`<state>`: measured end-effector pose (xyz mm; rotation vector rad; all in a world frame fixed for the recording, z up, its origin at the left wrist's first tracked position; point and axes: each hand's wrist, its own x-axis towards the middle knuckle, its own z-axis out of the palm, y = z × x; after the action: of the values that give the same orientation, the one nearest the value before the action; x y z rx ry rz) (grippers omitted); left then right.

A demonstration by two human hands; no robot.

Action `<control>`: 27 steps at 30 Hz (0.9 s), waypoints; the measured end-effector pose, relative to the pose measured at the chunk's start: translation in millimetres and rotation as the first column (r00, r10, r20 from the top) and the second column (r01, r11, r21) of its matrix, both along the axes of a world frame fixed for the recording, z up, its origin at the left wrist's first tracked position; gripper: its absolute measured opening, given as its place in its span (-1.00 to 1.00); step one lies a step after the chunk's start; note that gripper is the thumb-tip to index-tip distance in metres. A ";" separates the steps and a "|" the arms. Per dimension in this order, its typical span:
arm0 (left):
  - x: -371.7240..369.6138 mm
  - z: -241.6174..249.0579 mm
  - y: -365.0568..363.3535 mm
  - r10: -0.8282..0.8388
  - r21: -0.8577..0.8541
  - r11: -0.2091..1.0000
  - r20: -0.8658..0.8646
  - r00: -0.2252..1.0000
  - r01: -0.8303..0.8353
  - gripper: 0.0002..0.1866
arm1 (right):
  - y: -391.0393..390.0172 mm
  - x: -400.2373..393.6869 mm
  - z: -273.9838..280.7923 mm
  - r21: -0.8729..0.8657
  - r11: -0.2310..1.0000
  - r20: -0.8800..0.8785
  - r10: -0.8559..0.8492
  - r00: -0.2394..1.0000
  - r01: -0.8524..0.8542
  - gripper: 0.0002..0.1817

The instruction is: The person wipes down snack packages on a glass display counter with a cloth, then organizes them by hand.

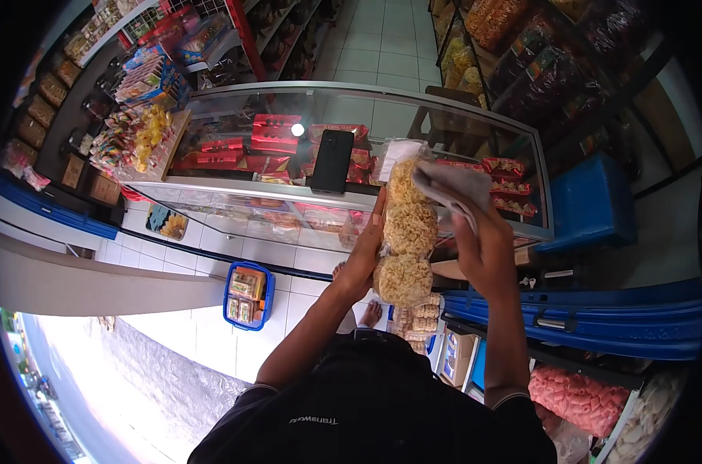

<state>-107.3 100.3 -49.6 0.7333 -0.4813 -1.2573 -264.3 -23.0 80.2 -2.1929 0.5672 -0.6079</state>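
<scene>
My left hand (364, 255) grips the left side of a clear pack of round noodle-like crackers (410, 228), held up in front of the glass counter. The pack stands lengthwise, with its rounds stacked one above another. My right hand (486, 251) is closed on a folded grey cloth (455, 188), which lies against the upper right of the pack. Just left of the pack, a black phone (333, 161) rests on the counter top. A white paper or label (401, 155) shows at the pack's upper end.
Red packets (277, 133) sit inside the glass display counter (235, 188). A blue basket (248, 295) with packaged snacks stands on the floor at left. More cracker packs (418, 321) are below my hands. A blue container (591, 205) is at right, and snack bundles (131, 143) at left.
</scene>
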 end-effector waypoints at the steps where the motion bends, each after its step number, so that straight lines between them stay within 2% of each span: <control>1: -1.1 1.9 0.5 0.005 -0.008 1.000 0.003 1.000 -0.005 -0.19 | -4.7 9.2 -8.8 -0.107 0.994 0.073 0.020 0.997 -0.012 -0.51; 4: -1.2 5.8 3.7 0.016 -0.020 1.000 0.012 1.000 -0.016 -0.21 | -4.0 20.5 -23.4 -0.237 0.966 -0.011 0.106 0.994 -0.105 -0.43; 7: 1.9 4.7 6.6 0.031 -0.007 0.999 0.027 0.999 -0.031 -0.24 | 6.5 12.2 -24.9 -0.145 0.980 -0.070 0.127 0.989 -0.136 -0.36; 10: 1.7 3.3 10.0 0.055 0.034 0.998 0.027 0.998 -0.056 -0.28 | 19.2 -1.6 -22.8 -0.220 0.952 -0.104 0.192 0.976 -0.211 -0.34; 12: 3.1 -1.9 9.9 0.058 0.055 0.997 -0.019 0.998 -0.057 -0.31 | 30.8 -12.9 -28.9 -0.176 0.953 -0.087 0.235 0.968 -0.247 -0.34; 16: -2.6 5.7 11.5 0.064 0.012 0.998 0.089 0.994 -0.065 -0.32 | 39.1 -31.2 -38.9 -0.134 0.961 -0.042 0.239 0.970 -0.243 -0.36; 19: -8.8 10.9 8.8 0.047 0.009 0.999 -0.067 0.997 -0.046 -0.31 | 50.4 -47.4 -37.6 -0.141 0.953 -0.044 0.265 0.963 -0.268 -0.41; 20: -8.2 6.0 5.2 0.055 0.005 0.998 -0.015 0.998 -0.055 -0.27 | 54.9 -53.2 -36.1 -0.148 0.948 -0.054 0.277 0.959 -0.282 -0.43; 23: -8.7 1.5 4.1 0.057 -0.046 0.997 -0.012 0.998 -0.058 -0.25 | 62.4 -70.0 -34.8 -0.104 0.929 -0.024 0.354 0.935 -0.354 -0.48; 24: -11.0 4.4 4.2 0.067 -0.055 0.996 0.066 0.996 -0.063 -0.22 | 61.3 -75.9 -30.2 -0.122 0.926 0.014 0.362 0.932 -0.358 -0.56; 27: -20.8 7.7 7.0 0.028 -0.046 0.999 0.090 0.996 -0.024 -0.19 | 45.6 -85.5 -13.9 0.063 0.916 0.139 0.386 0.912 -0.397 -0.57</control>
<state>-128.1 107.3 -42.0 0.7583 -0.5705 -1.1892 -349.9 22.6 66.3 -2.0847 0.0776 -0.4855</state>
